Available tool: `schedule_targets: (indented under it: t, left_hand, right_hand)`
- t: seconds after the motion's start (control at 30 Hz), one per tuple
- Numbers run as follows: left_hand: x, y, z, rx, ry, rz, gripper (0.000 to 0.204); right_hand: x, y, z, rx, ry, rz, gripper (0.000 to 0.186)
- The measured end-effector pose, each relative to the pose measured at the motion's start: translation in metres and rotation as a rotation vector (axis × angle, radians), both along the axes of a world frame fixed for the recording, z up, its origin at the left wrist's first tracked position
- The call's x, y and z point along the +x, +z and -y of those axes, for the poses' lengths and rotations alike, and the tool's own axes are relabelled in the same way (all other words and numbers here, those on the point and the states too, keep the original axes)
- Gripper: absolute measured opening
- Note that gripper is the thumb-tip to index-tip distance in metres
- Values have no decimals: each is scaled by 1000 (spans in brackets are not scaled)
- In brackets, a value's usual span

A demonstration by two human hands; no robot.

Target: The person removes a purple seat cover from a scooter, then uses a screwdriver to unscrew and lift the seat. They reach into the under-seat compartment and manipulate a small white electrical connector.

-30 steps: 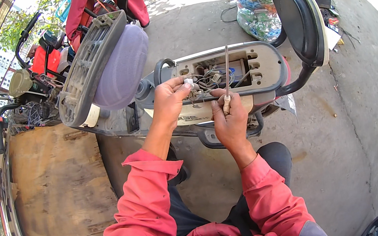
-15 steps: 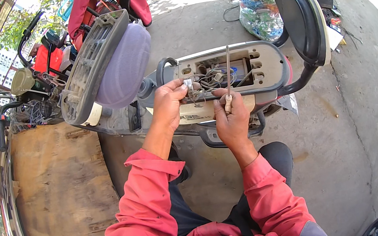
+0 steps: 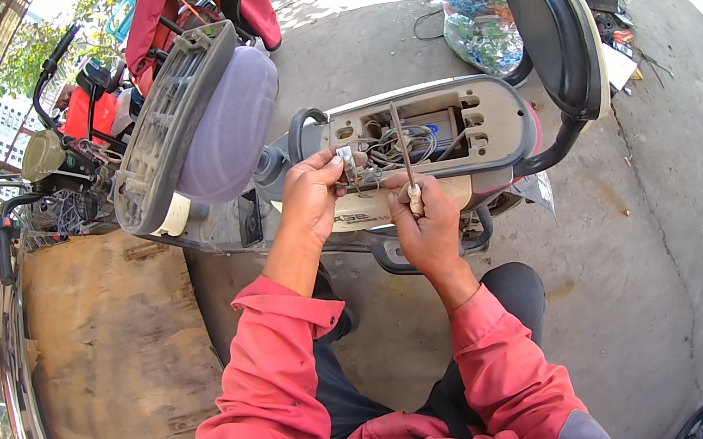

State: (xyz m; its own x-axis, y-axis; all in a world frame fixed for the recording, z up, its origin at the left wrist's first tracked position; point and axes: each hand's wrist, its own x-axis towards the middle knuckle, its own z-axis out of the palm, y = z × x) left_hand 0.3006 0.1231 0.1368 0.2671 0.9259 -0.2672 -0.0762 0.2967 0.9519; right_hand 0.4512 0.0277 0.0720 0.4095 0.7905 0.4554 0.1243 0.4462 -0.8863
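Observation:
Between the thumb and fingers of my left hand (image 3: 310,191) is a small white plastic wire connector (image 3: 348,160), with thin wires running from it. My right hand (image 3: 428,223) is closed round the pale handle of a screwdriver (image 3: 403,146); its long shaft points away from me, over the wiring. Both hands are at the near rim of the open compartment of an electric scooter (image 3: 502,113). Tangled wires (image 3: 382,150) fill the compartment's left part, beside a dark box with a blue mark (image 3: 439,131). The connector's underside is hidden by my fingers.
The tipped-up seat (image 3: 227,128) with a purple cover stands left of the compartment; a black backrest (image 3: 558,42) rises at its right. A worn wooden board (image 3: 121,354) lies at left. A clear bag of colourful scraps (image 3: 481,18) stands on the concrete floor behind.
My right hand has shifted slightly left and down, and the screwdriver's shaft has swung left, closer to the connector. My left hand still holds the connector in nearly the same place.

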Motion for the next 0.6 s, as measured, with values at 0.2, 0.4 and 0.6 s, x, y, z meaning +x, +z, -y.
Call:
schedule_targets:
  t: [0.2, 0.4, 0.6]
  left_hand:
    - [-1, -2, -4, -27, 19, 61, 22]
    - [-2, -6, -6, -25, 16, 40, 27]
    - [-5, -12, -8, -11, 14, 32, 28]
  right_hand:
    - [-3, 1, 0, -29, 16, 75, 16]
    - [-5, 3, 0, -36, 40, 98, 17]
    - [-8, 0, -1, -37, 45, 109, 18]
